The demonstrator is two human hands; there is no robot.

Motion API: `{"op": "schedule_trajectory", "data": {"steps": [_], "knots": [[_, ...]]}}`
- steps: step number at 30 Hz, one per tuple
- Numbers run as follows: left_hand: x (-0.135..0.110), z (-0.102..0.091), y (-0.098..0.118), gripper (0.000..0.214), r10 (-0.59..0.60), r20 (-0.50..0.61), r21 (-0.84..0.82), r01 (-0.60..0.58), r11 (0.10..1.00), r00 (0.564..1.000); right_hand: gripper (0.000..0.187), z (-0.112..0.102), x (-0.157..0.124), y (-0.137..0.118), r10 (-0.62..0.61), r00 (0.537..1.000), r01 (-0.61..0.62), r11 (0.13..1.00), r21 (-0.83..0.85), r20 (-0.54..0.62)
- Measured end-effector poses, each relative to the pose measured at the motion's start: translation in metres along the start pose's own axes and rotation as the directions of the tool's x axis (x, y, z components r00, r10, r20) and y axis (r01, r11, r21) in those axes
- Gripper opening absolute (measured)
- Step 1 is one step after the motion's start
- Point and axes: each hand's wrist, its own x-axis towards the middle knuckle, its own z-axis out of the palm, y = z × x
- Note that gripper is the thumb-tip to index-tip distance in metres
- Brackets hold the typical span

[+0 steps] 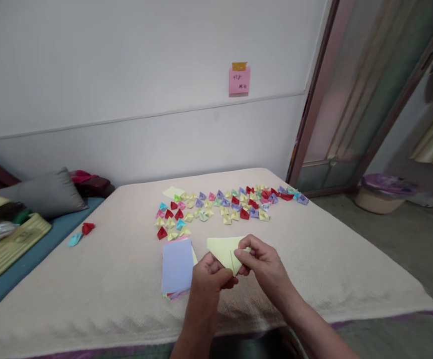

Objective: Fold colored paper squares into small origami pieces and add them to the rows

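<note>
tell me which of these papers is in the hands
The yellow paper, partly folded, gripped by left hand and right hand; the purple-topped stack and small folded pieces lie on the cloth.

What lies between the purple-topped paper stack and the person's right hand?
In the head view, the left hand and the folded pale yellow paper, held by both hands, lie between the purple-topped paper stack and the right hand.

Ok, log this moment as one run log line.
left hand: holding yellow paper near lower tip; right hand: pinching its right side; state: partly folded; left: paper stack; beyond: small folded papers
</note>
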Motion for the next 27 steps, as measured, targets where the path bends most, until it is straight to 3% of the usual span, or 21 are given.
{"op": "schedule_trajectory", "data": {"steps": [13,18,27], "knots": [[0.000,-0.001,-0.003,0.045,0.051,0.039,0.004,-0.052,0.999,0.998,0.018,0.006,-0.001,0.003,-0.025,0.998,0.024,1.000,-0.015,-0.065],[-0.004,0.000,0.000,0.033,0.087,0.071,-0.009,-0.086,0.996,0.994,0.018,0.009,-0.001,0.004,-0.032,0.994,0.028,0.999,-0.041,-0.100],[0.003,-0.001,-0.008,0.042,0.055,0.019,-0.030,-0.054,0.998,0.998,0.017,0.011,-0.004,0.008,-0.088,0.988,0.070,0.987,-0.141,-0.127]]}}
